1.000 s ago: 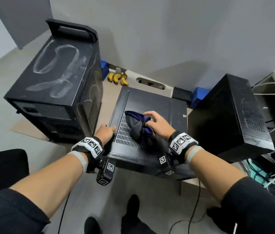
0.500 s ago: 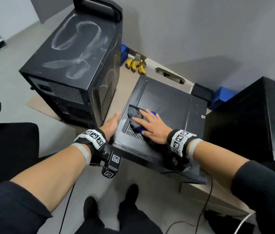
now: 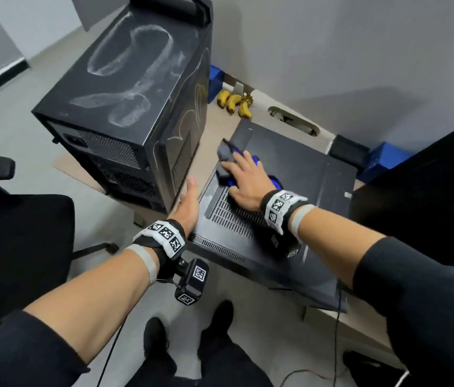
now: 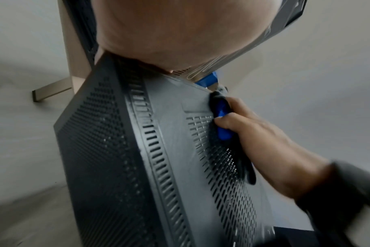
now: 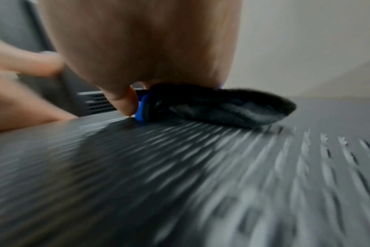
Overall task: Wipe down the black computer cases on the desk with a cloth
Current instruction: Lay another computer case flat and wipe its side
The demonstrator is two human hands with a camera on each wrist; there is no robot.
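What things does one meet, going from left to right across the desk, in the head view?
Upright dusty case → left hand → cloth under the right hand on the flat case → upright black case.

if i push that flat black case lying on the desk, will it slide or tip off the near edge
It may slide: the left hand is braced flat against the side of the flat black case while the right hand presses the cloth on it. Tipping looks possible, since its near end overhangs the desk. It looks stiff sheet metal.
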